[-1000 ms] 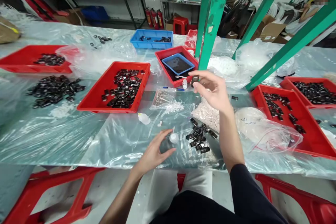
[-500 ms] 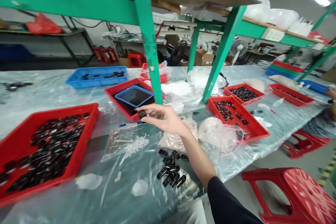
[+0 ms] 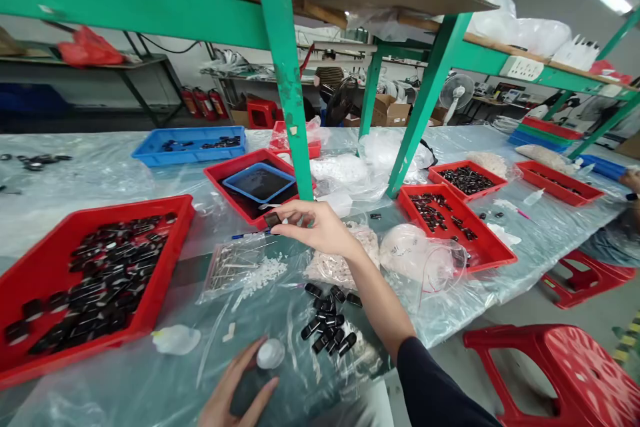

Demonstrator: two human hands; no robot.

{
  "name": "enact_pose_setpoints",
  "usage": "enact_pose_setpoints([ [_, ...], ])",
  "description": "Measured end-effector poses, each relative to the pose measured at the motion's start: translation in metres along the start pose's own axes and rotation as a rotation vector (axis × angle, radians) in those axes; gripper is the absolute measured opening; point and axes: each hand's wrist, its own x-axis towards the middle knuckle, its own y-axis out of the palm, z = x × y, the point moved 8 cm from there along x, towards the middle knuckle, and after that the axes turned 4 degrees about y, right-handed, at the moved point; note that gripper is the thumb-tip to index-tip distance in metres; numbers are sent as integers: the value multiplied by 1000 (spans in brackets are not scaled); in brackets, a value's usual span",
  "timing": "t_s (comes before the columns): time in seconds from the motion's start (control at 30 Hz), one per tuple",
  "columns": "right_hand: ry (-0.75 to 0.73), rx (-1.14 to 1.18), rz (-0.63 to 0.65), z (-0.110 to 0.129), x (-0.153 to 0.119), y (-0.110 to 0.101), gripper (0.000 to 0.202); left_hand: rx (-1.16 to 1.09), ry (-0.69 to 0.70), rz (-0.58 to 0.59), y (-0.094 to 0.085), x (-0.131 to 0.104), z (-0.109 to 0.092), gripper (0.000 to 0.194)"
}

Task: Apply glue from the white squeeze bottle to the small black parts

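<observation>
Pinching black piece, right hand stretched forward.

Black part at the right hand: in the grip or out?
In. The thumb and fingers of the right hand pinch the black part, apart from the pile of black pieces.

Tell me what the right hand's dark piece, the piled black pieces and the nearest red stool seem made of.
Dark piece: perhaps smooth plastic from its even surface; too small to tell.
Piled black pieces: likely glossy plastic, given their bright highlights.
Nearest red stool: probably shiny moulded plastic, with rounded edges.
</observation>
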Motion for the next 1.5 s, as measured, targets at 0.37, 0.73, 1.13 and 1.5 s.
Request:
enact_pose_setpoints([
  [0.37, -23, -58, 33, 5, -2, 7, 22, -312, 30, -44, -45, 77, -63, 42],
  [0.73, 22, -65, -6, 1, 1, 7, 26, -870, 251, -312, -87, 181, -145, 53],
  [1.13, 25, -38, 20, 0, 3, 18, 21, -1171, 78, -166, -81, 196, -131, 32],
  [1.5, -4, -49, -61, -4, 3, 17, 21, -1207, -13, -191, -83, 186, -130, 38],
])
